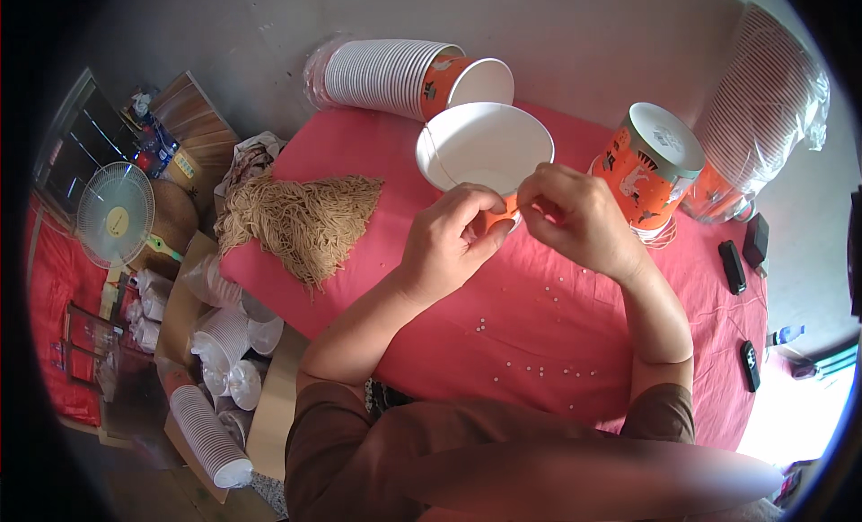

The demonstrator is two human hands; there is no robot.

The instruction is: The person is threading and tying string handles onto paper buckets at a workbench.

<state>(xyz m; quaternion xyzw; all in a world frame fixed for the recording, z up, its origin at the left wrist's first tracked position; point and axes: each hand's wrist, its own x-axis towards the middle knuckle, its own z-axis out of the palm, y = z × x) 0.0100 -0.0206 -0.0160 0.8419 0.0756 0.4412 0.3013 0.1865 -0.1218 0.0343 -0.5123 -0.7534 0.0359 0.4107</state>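
Note:
A large paper bucket (486,146), white inside and orange outside, stands upright in front of me. A thin tan string (435,150) runs down from its left rim across the inside and disappears behind my left hand. My left hand (455,244) is at the bucket's near side, thumb and forefinger pinched close to the orange wall. Beside it, my right hand (575,215) is closed in a pinch just below the near rim. What lies between the fingertips is hidden. A pile of tan strings (310,221) lies to the left. Several small white beads (541,373) are scattered on the table.
The table has a red cloth (431,342). A stack of buckets (386,73) lies at the back. On the right are upside-down buckets (648,176) and a wrapped stack (759,109). Black devices (733,267) lie near the right edge. A fan (117,215) and cardboard box (274,405) stand left.

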